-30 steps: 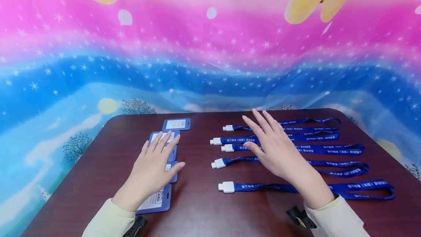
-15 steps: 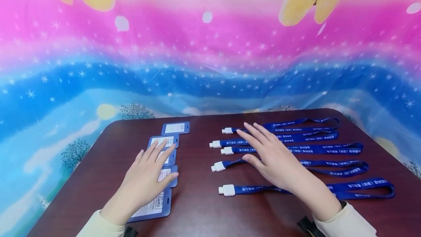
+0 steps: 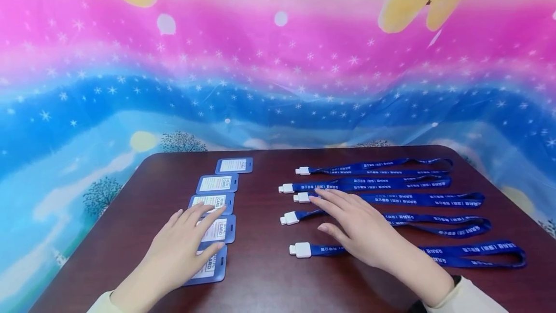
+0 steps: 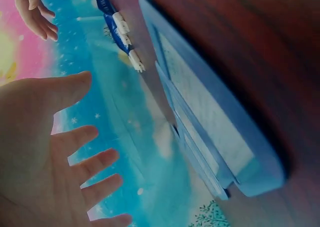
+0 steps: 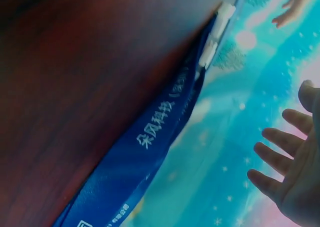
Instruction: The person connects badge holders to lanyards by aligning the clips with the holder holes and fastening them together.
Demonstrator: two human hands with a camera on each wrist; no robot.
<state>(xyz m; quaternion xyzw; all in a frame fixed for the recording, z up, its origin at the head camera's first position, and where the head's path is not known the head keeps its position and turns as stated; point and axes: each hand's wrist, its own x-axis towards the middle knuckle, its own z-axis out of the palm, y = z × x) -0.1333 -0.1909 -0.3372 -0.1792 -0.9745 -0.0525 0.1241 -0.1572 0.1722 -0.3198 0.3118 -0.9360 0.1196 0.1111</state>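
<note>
Five blue-framed card holders lie in a column at the left of the table, the farthest card holder fully visible. Above the nearer ones hovers my left hand, fingers spread, holding nothing; it covers parts of the nearest three. At the right, five blue lanyards with white clips lie in rows, the nearest lanyard looped at its right end. Over the middle and nearer rows my right hand is spread, with nothing in it. Both wrist views show a gap between each hand and the items.
The dark reddish table has a rounded far edge. Behind it hangs a cloth backdrop in pink and blue with snowflakes. A strip of table separates the card holders from the white clips.
Both hands have moved down and nearer to the person. More of the far card holders and the far lanyards shows now. The items stay where they were on the table.
</note>
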